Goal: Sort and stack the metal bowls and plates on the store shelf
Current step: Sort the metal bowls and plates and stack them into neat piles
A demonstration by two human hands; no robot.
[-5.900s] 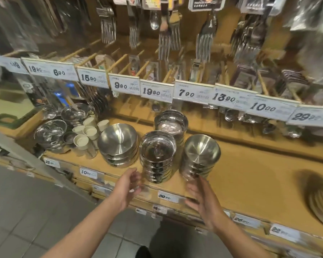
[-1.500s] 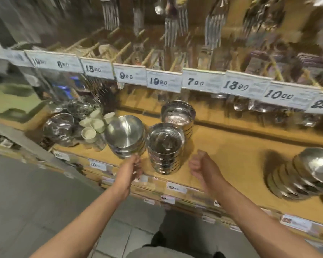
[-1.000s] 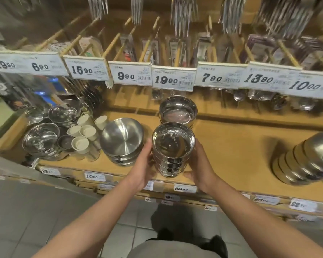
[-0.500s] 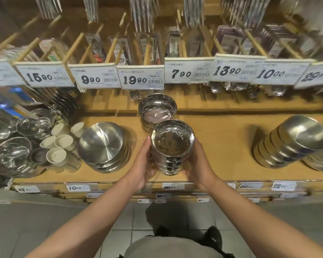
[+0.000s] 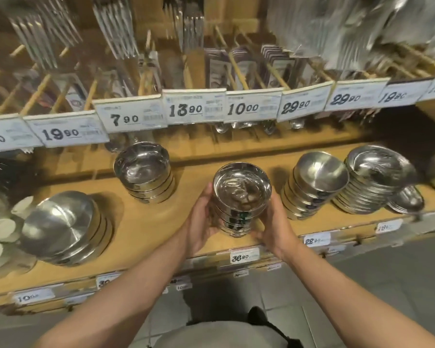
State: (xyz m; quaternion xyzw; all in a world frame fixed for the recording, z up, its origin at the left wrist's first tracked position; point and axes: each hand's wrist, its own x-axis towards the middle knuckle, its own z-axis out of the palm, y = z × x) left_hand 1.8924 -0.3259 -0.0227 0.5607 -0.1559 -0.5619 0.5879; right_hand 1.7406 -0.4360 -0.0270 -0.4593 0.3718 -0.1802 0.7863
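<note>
**Both hands on the middle stack: set it down square**

The stack of bowls (image 5: pixel 241 197) you are holding sits near the front edge of the wooden shelf (image 5: pixel 146 222), about the middle of the view. Your left hand (image 5: pixel 201 219) wraps its side at nine o'clock and your right hand (image 5: pixel 274 222) wraps it at three o'clock, fingers curled round the lower bowls, so both hands are closed on the stack. Whether its base rests on the shelf or hangs just above it, you cannot tell from here.

To do this step well, keep your palms opposite each other and press evenly, so the nested bowls do not slip sideways. Bring the stack down level, base flat on the wood, back from the front lip. Leave a gap to its neighbours, and let go only once it stands steady.

Around it, at three o'clock, a leaning stack of matte bowls (image 5: pixel 314 187) stands just beside your right hand, and beyond that a tilted pile of plates (image 5: pixel 377 182); both look ready to slide, so mind your knuckles there. At ten o'clock a second shiny stack (image 5: pixel 146 174) stands further back. At eight o'clock lies a low pile of wide dishes (image 5: pixel 60 224), well apart. Price tags (image 5: pixel 191 106) hang in a row at twelve o'clock, with packaged cutlery (image 5: pixel 116 28) above them.
</note>
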